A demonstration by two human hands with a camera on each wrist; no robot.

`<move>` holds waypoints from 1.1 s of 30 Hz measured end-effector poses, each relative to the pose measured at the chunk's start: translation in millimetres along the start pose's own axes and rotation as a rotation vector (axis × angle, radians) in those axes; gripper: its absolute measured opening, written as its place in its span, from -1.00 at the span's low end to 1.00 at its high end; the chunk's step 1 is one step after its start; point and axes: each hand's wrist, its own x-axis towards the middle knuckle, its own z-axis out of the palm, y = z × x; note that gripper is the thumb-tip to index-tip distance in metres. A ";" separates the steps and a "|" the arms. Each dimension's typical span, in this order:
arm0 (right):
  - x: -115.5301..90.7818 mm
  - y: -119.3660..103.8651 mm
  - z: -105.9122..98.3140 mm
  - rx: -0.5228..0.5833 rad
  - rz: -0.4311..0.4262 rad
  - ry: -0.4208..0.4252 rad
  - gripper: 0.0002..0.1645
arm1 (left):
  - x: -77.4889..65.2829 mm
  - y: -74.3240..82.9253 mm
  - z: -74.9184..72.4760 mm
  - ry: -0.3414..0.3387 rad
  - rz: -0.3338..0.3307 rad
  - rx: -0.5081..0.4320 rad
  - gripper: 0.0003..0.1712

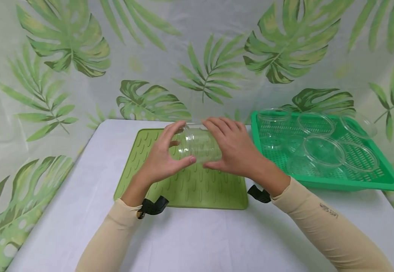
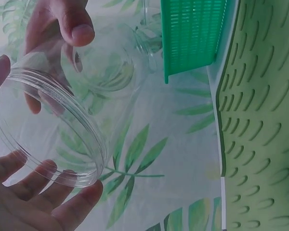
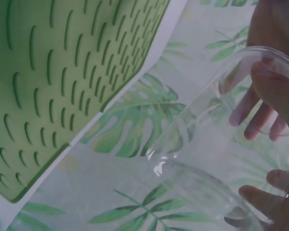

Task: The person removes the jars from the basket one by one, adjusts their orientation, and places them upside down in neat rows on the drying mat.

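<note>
A clear jar, apparently plastic, is held on its side between both hands above the green mat. My left hand grips it around the ringed open mouth, with the thumb at the near side. At the other end, my right hand holds the jar with its fingers over the top and its thumb below. The left wrist view looks into the wide mouth, whose threaded rim rests against the left fingertips. Nothing shows inside the jar.
On the right stands a green perforated basket with several clear jars, including one near its front. A white cloth covers the table, and a leaf-patterned curtain hangs behind and at the sides.
</note>
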 end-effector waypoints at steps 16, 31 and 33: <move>-14.9 13.0 2.4 0.284 -0.016 0.043 0.36 | -10.3 -4.7 -10.8 0.023 0.041 -0.102 -0.05; -23.9 13.0 5.7 0.740 0.173 0.005 0.36 | -11.7 -4.9 -15.9 0.058 0.050 -0.166 -0.08; -24.1 12.2 6.2 0.847 0.246 -0.033 0.34 | -10.8 -5.1 -16.5 0.071 0.060 -0.187 -0.07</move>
